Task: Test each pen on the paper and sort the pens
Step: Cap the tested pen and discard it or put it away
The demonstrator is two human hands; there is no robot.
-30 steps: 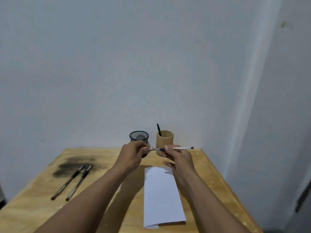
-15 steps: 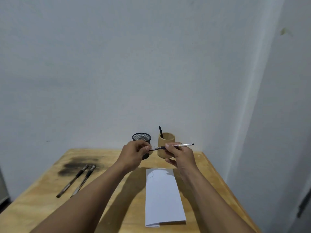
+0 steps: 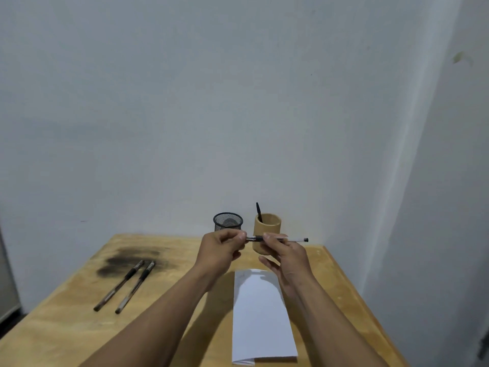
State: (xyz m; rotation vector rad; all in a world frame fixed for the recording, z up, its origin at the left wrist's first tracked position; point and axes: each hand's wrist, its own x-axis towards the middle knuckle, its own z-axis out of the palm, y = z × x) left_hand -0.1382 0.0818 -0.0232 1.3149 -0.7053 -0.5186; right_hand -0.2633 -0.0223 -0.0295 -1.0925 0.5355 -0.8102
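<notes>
A thin pen [image 3: 291,239] with a black grip and a clear barrel is held level above the table. My right hand [image 3: 287,256] pinches its barrel near the grip. My left hand [image 3: 221,249] pinches the pen's tip end, where the cap sits; the cap itself is hidden by my fingers. Below my hands lies a folded white paper [image 3: 260,316]. Two more pens [image 3: 124,286] lie side by side at the left of the wooden table [image 3: 60,329].
A black mesh cup [image 3: 228,221] and a brown wooden cup [image 3: 266,231] stand at the table's back edge, against the wall. One dark pen [image 3: 258,211] sticks up from the wooden cup. A dark scorch stain [image 3: 127,258] marks the table near the two loose pens.
Both hands with the pen have risen slightly and drifted right in front of the cups. The grip on the pen looks the same; the two pens on the table have not moved.
</notes>
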